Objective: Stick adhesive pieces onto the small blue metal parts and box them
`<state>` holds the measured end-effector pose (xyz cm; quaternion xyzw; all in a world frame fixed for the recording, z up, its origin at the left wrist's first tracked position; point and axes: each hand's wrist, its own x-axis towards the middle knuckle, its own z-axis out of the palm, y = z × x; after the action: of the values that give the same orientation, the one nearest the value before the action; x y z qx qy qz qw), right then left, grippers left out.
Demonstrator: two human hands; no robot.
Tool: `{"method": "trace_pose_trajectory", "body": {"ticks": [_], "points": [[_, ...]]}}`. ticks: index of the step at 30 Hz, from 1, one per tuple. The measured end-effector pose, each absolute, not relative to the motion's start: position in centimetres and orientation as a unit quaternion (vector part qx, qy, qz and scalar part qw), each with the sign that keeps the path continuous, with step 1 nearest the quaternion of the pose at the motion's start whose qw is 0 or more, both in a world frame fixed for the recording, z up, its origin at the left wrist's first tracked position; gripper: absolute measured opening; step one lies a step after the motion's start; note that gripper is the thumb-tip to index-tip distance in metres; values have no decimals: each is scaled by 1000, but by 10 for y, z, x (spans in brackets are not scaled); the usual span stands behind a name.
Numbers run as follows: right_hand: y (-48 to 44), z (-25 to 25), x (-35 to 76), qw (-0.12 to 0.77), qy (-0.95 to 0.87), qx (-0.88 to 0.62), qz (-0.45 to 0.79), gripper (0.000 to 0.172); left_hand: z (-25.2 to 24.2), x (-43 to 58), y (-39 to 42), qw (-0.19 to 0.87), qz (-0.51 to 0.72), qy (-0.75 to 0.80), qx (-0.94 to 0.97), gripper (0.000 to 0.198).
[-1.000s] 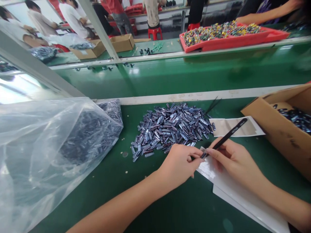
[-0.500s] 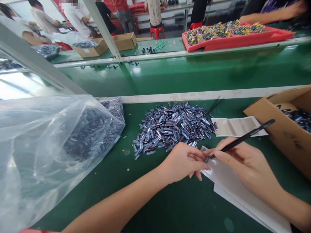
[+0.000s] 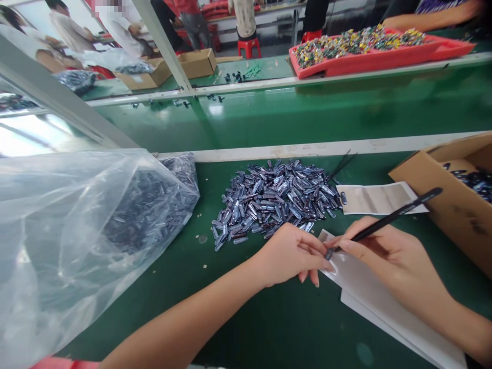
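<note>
My right hand (image 3: 390, 259) is shut on black tweezers (image 3: 395, 215), with their tip at a small metallic piece (image 3: 329, 253) just above a white sheet (image 3: 388, 312). My left hand (image 3: 292, 254) sits beside that tip, its curled fingertips almost meeting my right fingers. What those left fingers hold is hidden. Just beyond my left hand lies a loose pile of small blue-silver metallic pieces (image 3: 272, 202). A clear plastic bag (image 3: 80, 225) full of similar dark pieces lies to the left.
A cardboard box (image 3: 449, 205) holding similar pieces stands at the right of the green bench (image 3: 246, 328). A tan-and-white sheet (image 3: 378, 199) and thin dark tweezers (image 3: 343, 165) lie near the pile. Beyond a white rail, a red tray (image 3: 365, 56) holds colourful parts near a co-worker's arm (image 3: 430, 20).
The tweezers have swung flatter, their upper end moving right. Both hands have shifted slightly right and closer together over the white sheet.
</note>
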<state>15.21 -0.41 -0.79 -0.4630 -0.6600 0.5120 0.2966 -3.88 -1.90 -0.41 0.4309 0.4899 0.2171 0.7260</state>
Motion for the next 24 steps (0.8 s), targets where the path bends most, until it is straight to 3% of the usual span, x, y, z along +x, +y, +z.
{"method": "trace_pose_trajectory", "body": {"ticks": [12, 17, 24], "points": [[-10, -4, 152, 320, -707, -444, 448, 5, -4, -39, -21, 740, 241, 477, 408, 24], [-15, -2, 155, 342, -757, -411, 377, 10, -2, -41, -22, 752, 251, 459, 401, 22], [-13, -1, 155, 361, -738, -389, 415, 10, 1, -40, -23, 754, 245, 465, 394, 19]]}}
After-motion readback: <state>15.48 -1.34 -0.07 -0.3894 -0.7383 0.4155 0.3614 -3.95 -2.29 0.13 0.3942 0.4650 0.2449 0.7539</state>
